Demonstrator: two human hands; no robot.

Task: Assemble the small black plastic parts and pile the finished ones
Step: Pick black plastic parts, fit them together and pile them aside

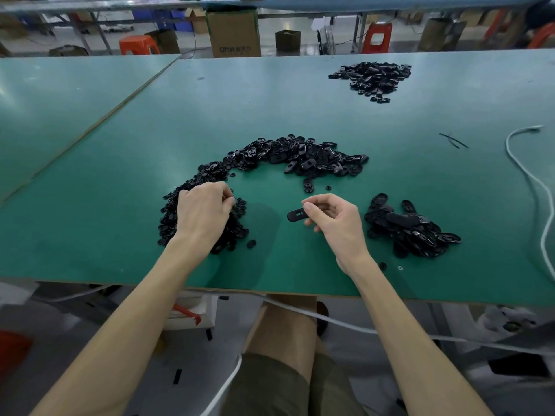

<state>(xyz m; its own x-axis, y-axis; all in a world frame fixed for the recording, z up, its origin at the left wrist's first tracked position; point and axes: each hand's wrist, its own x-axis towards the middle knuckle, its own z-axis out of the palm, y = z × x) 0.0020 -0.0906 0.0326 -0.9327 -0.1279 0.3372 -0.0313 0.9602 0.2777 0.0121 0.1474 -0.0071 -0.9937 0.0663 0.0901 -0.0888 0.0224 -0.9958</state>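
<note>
My right hand (333, 220) pinches a black oval plastic part (295, 215) between thumb and fingers, just above the green table (300, 109). My left hand (204, 210) lies over a heap of small round black parts (168, 217) at the left, fingers curled down into it; whether it holds one is hidden. A curved band of oval black parts (300, 157) stretches across the middle. A smaller pile of black parts (408, 229) sits to the right of my right hand. One loose oval part (308, 185) lies between the band and my hands.
Another heap of black parts (372, 78) lies at the far right of the table. A white cable (537, 187) snakes along the right edge, with thin black strips (453, 140) beside it. Cardboard boxes (234, 33) and red stools (377, 37) stand beyond the table.
</note>
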